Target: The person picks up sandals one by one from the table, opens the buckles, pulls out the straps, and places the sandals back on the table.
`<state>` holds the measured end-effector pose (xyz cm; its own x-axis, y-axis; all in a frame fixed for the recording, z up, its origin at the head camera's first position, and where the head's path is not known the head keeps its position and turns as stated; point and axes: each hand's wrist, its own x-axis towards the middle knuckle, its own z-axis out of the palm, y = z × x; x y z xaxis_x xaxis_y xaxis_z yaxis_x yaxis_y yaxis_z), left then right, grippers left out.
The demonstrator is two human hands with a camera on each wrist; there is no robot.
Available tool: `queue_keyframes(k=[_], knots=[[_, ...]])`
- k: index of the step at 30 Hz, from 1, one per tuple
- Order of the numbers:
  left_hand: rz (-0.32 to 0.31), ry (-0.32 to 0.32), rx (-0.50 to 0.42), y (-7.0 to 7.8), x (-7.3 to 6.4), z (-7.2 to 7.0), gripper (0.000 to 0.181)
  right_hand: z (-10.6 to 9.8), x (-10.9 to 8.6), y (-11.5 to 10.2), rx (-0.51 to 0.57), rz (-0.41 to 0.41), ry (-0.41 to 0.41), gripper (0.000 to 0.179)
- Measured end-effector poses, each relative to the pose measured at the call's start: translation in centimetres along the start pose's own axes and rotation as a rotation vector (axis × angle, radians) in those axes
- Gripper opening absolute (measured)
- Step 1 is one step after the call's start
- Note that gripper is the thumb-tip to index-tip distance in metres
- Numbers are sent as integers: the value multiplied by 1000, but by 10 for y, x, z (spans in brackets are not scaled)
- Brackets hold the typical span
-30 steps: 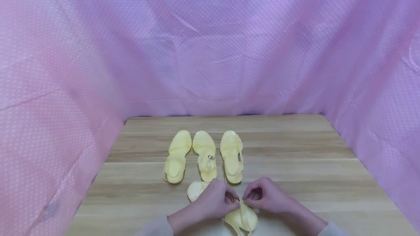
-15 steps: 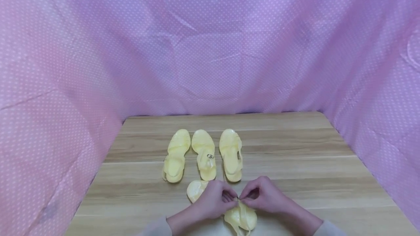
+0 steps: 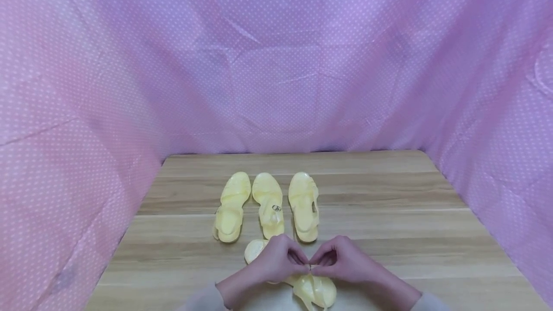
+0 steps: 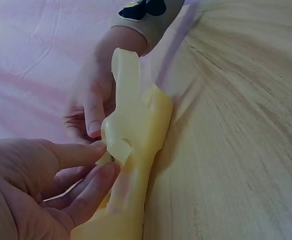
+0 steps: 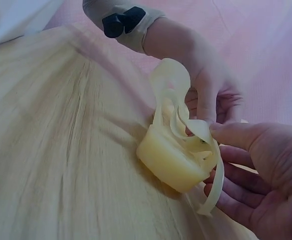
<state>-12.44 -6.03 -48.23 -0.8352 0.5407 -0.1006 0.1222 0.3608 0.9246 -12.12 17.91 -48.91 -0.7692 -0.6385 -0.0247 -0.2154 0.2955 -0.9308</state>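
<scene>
A pale yellow jelly sandal (image 3: 327, 293) lies aslant on the table near its front edge, toe to the left and heel to the right. Between thumb and forefinger my left hand (image 3: 276, 259) pinches the sandal's ankle strap (image 4: 120, 150) by its fastening. My right hand (image 3: 345, 262) pinches the same strap from the other side, its fingertips almost meeting the left ones. A loose strap end (image 5: 214, 197) hangs down beside the heel in the right wrist view. Fingers cover much of the fastening, and the left hand hides the sandal's middle in the head view.
Three similar yellow sandals stand in a row behind the hands: a left one (image 3: 233, 198), a middle one (image 3: 267, 188) with a dark oval mark, and a right one (image 3: 304, 200). Pink dotted cloth (image 3: 276, 85) surrounds the wooden table (image 3: 389, 196) at the back and sides.
My right hand has shifted slightly left, so the two hands' fingertips are closer together at the strap. The sandals in the row have stayed put.
</scene>
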Motion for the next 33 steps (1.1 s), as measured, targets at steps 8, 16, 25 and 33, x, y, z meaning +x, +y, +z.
queue_keyframes(k=[8, 16, 25, 33], knots=[[10, 18, 62, 3, -3, 1, 6, 7, 2, 3, -3, 30, 60, 20], [62, 63, 84, 2, -3, 0, 6, 9, 10, 7, -18, -9, 114, 20], [59, 40, 45, -7, -6, -4, 6, 11, 16, 5, -48, -47, 104, 16], [47, 45, 44, -2, -6, -4, 4, 13, 14, 8, -28, -33, 109, 18]])
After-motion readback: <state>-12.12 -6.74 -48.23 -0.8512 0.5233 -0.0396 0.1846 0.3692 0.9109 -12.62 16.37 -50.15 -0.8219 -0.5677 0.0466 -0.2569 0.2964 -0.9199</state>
